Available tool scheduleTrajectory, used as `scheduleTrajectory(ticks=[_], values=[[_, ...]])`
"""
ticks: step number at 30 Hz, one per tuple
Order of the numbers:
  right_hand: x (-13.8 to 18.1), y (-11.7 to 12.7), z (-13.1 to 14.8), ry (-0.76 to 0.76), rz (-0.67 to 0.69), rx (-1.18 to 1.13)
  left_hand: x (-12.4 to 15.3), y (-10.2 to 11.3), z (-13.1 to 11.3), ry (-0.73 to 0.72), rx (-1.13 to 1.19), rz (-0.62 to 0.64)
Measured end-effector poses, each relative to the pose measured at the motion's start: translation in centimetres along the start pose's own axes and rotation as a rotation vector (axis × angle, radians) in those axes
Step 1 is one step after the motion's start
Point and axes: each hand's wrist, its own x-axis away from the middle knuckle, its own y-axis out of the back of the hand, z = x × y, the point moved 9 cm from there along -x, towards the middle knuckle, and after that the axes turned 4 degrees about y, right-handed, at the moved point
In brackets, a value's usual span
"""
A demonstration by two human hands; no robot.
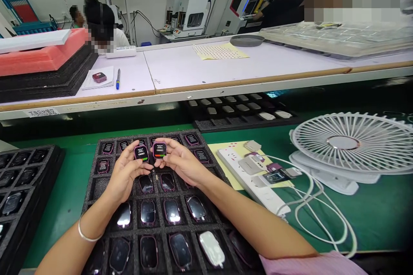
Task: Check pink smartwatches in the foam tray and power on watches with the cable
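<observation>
My left hand [124, 174] is closed on a small purple watch body [141, 153] with a lit screen. Right beside it, my right hand [182, 163] grips a second purple watch body [159, 149], also lit. Both are held side by side just above a black foam tray [93, 189]. The tray's pockets hold several more purple watch bodies, some lit at the far rows, dark ones nearer me [148, 211], and a white one [211, 247]. A thin bracelet circles my left wrist.
A second black foam tray [19, 189] lies at the left. A white power strip [254, 180] with plugs and cables, and a white fan [348, 146], lie on the green mat at right. Behind, a white shelf holds a pen [118, 78]. Other people sit beyond it.
</observation>
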Motion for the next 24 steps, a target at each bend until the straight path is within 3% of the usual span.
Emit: scheduleTrajectory(ticks=[10,24], values=[[-0.3,0.5,0.4,0.010,-0.019,0.022,0.0,0.6,-0.7,-0.119,-0.104,-0.025],[-0.2,0.6,0.5,0.025,-0.013,0.052,0.1,0.7,-1.3,-0.167,-0.186,-0.037]])
